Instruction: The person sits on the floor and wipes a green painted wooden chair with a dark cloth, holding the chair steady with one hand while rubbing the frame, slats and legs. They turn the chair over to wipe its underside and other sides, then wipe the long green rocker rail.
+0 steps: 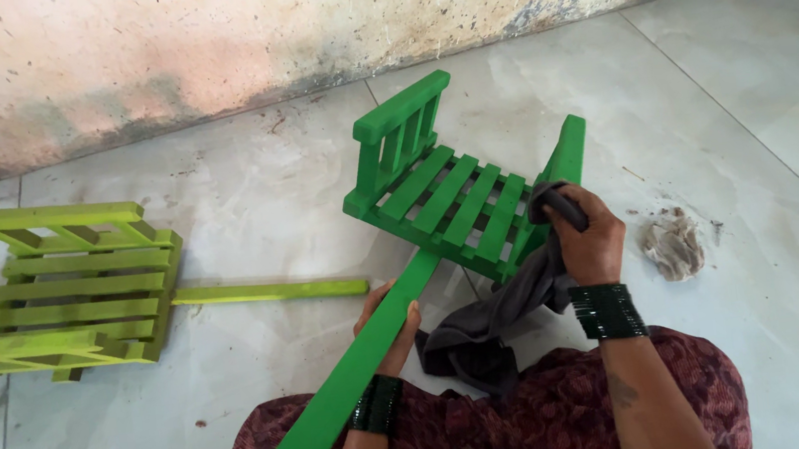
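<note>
- Hands first: the left hand (389,324) is wrapped around the long handle (352,380) of a bright green slatted wooden rack (447,204), gripping it about midway, fingers curled over the top edge.
- The right hand (587,238) is clenched on a bunched dark grey cloth (491,319), pressing it against the rack's edge at about 4 o'clock of the slatted part.
- The rack lies on the pale tiled floor (255,186) at the centre, its handle running toward 7 o'clock over the person's patterned maroon lap (542,419).
- A second rack (76,286) (yellower green, same build) rests on the floor at 9 o'clock, well apart from both hands.
- A crumpled pale rag (672,243) sits at 3 o'clock, near the right hand.
- A stained wall (297,26) runs along 12 o'clock.
</note>
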Demonstrator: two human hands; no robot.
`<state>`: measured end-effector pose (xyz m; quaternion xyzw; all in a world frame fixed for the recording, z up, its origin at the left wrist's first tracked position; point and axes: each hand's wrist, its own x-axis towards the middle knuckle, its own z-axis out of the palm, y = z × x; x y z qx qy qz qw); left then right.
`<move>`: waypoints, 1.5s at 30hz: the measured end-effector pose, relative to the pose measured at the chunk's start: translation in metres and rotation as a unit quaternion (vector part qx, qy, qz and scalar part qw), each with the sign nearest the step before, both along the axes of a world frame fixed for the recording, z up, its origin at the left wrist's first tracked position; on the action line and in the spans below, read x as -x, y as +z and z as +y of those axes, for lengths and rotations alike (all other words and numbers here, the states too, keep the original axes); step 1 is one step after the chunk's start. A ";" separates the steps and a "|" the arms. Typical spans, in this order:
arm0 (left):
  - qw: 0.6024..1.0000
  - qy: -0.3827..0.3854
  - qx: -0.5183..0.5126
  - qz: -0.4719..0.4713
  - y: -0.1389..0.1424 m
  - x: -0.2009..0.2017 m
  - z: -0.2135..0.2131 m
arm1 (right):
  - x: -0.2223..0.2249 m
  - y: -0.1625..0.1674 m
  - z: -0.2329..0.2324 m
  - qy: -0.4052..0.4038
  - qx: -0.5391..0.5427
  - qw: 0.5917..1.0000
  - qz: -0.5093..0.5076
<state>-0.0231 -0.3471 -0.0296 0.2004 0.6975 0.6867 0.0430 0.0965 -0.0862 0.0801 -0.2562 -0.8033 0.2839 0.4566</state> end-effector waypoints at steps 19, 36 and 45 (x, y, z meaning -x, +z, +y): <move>0.999 -0.025 -0.044 0.004 -0.006 -0.001 0.008 | 0.013 -0.085 -0.112 0.181 0.102 0.957 -0.204; 0.998 -0.024 -0.041 -0.050 -0.001 -0.005 0.005 | 0.117 -0.091 -0.101 0.097 -0.073 0.957 -0.265; 0.997 -0.004 -0.077 -0.016 0.005 -0.005 0.011 | 0.077 -0.096 -0.138 0.219 0.476 0.850 -0.050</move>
